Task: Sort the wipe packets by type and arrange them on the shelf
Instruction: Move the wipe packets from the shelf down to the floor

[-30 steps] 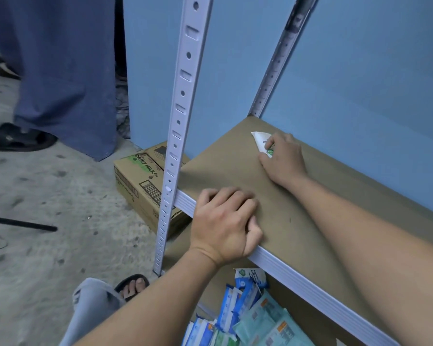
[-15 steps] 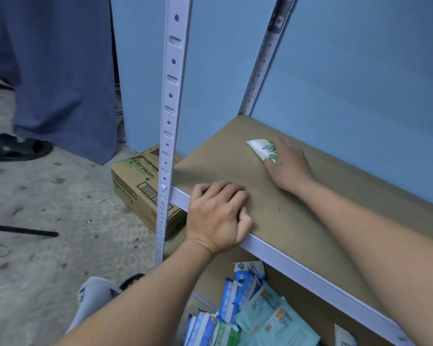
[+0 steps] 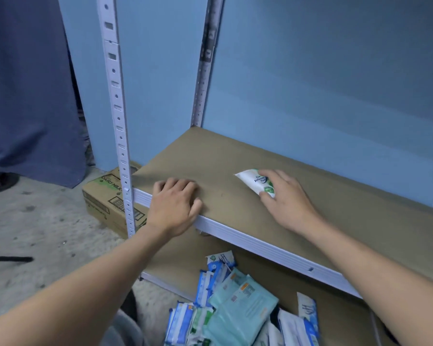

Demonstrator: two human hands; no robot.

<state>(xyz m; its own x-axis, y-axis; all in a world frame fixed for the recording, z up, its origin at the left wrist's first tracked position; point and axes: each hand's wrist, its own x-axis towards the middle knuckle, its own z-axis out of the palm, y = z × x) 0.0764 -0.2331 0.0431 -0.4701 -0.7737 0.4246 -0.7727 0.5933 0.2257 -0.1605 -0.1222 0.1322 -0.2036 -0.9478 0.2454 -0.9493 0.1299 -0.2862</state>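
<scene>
A white wipe packet with green print (image 3: 253,180) lies on the brown shelf board (image 3: 210,156), about midway back. My right hand (image 3: 285,198) holds it, fingers over its top edge and thumb at its near edge. My left hand (image 3: 175,206) rests on the shelf's front rail near the left post, fingers loosely bent, holding nothing. A pile of several blue, teal and white wipe packets (image 3: 240,303) lies on the lower shelf below.
A white slotted upright post (image 3: 118,108) stands at the shelf's front left corner, with another at the back. A cardboard box (image 3: 105,196) sits on the floor to the left. Blue fabric of a standing person (image 3: 28,96) hangs at far left. Blue wall behind.
My right hand has slid the white packet away from the back wall, rightward and nearer the front. My left hand has stayed on the front rail.
</scene>
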